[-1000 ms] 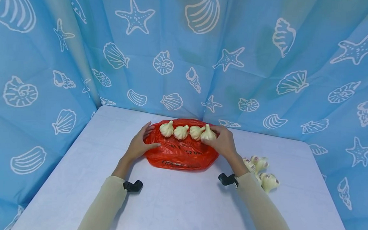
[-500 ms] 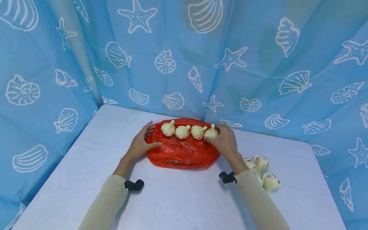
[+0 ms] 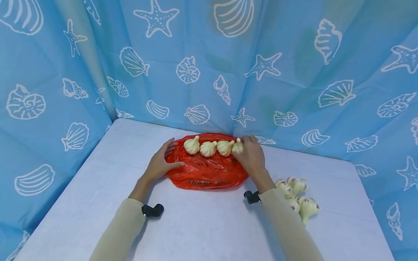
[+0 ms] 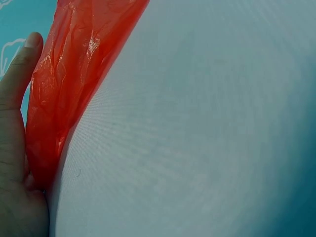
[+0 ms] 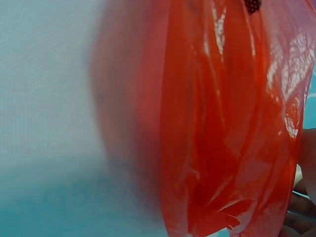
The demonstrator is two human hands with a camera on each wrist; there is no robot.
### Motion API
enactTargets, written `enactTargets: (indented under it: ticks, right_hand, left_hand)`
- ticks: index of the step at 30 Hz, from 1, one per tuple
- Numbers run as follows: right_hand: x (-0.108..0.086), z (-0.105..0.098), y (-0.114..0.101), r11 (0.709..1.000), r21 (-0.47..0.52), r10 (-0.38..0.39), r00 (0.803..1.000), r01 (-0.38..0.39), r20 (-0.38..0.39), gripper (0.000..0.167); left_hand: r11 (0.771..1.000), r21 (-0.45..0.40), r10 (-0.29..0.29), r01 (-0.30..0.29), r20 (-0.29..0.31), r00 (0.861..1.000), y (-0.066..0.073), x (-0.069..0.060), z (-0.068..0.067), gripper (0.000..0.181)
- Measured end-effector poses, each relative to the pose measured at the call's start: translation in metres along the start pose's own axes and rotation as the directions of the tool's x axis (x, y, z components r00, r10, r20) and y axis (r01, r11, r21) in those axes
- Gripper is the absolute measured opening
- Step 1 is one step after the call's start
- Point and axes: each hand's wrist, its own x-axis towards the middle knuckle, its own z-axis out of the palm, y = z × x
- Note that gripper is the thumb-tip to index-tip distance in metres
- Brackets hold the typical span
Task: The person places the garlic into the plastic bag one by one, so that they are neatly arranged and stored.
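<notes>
Pale tabletop (image 3: 201, 231), crinkled red bag (image 3: 207, 171), ribbed garlic bulbs (image 3: 225, 147)

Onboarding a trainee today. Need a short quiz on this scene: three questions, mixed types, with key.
1. How many garlic bulbs sit in the row on the red bag?
2. True or false: the left hand touches the red bag.
3. Where do the purple-marked bulbs lie?
A) In the row
B) On the table, by the right sleeve
C) Under the left hand

Key: 1. Four, the rightmost partly hidden by the right hand; 2. True; 3. B
</notes>
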Motion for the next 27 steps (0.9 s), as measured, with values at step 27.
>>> enactTargets:
  ticks: [27]
  right_hand:
    - [-0.001, 0.024, 0.016, 0.989, 0.105, 0.099, 0.994, -0.104, 0.056, 0.057]
  left_hand:
    - [1.000, 0.003, -0.018, 0.018, -0.002, 1.000, -0.002, 0.000, 0.000, 0.105]
